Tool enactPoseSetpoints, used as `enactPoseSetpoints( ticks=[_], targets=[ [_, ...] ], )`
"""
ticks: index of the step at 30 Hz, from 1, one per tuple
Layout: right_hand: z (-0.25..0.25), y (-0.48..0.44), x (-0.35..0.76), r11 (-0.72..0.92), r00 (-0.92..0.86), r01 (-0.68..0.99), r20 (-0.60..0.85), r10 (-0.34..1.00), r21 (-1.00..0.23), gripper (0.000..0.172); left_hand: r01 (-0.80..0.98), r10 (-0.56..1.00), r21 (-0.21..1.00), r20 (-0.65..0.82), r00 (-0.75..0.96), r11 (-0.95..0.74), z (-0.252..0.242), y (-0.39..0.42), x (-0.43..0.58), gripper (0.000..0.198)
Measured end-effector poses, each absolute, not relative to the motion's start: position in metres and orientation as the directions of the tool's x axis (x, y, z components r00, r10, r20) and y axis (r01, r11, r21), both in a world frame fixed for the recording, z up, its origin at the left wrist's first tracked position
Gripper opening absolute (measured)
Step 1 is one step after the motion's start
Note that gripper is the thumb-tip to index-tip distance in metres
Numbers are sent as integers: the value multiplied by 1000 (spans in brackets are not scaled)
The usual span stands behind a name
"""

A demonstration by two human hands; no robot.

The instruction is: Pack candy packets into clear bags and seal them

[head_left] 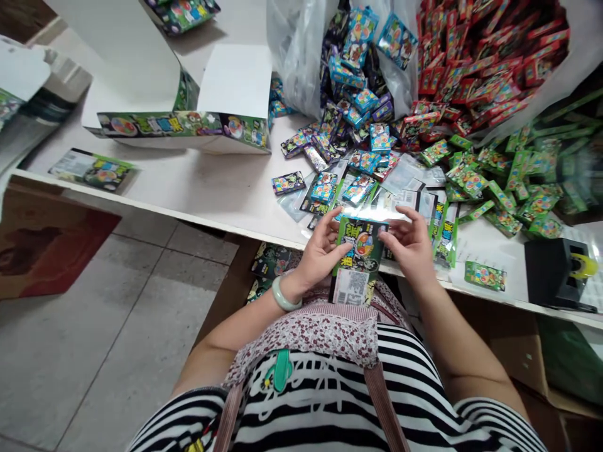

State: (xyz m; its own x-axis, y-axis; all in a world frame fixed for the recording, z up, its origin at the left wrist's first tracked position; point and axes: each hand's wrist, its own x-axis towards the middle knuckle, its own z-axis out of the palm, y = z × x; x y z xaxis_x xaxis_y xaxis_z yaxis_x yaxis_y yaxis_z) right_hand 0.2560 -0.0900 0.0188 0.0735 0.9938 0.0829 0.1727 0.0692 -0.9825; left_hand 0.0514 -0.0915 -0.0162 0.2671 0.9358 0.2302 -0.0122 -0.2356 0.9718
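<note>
Gripping a green packet (358,258) upright, both hands (411,246) curl inward.

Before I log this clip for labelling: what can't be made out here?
Head view:
- Green packet, held by left hand and right hand: print too small; the hands cover its sides.
- Green pile at the right: blurred.
- Dark packs under the table: mostly hidden by its edge.
- Red pile: cut off by the top edge.

Black-and-white striped top (400,389), floral apron (320,329) with brown straps, pale green bangle (284,296) on the left wrist.
</note>
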Motion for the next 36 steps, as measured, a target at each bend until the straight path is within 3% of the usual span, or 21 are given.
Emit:
enactPoseSetpoints(
  ticks=[4, 11, 17, 21, 23, 26, 31, 36],
  targets=[
    [7, -101, 238, 89, 198, 174, 124, 972, -981, 37, 8, 928, 970, 232, 292, -244, -15, -91, 46, 75],
    [25, -98, 260, 46, -14, 253, 44, 999, -966, 27, -20, 896, 973, 220, 386, -231, -6, -88, 43, 59],
    [35, -86, 264, 152, -102, 262, 129, 986, -953, 22, -4, 958, 969, 245, 152, -247, 14, -75, 47, 23],
    [40, -79, 261, 60, -120, 107, 47, 992, -992, 33, -35, 949, 963, 270, 165, -268, 24, -71, 43, 19],
    [45, -79, 261, 75, -176, 122, 52, 983, -990, 33, -39, 935, 958, 287, 207, -286, 27, -70, 41, 25],
    [54, -79, 259, 136, -209, 162, 101, 973, -977, 32, -26, 920, 951, 306, 243, -309, 33, -69, 41, 18],
    [67, -66, 253, -26, -217, 111, -50, 975, -993, 36, -36, 965, 982, 187, 182, -184, 49, -62, 50, 13],
    [75, -55, 253, -158, -274, 142, -192, 942, -977, 35, -45, 964, 992, 127, 232, -119, 59, -58, 52, 11]
  ],
)
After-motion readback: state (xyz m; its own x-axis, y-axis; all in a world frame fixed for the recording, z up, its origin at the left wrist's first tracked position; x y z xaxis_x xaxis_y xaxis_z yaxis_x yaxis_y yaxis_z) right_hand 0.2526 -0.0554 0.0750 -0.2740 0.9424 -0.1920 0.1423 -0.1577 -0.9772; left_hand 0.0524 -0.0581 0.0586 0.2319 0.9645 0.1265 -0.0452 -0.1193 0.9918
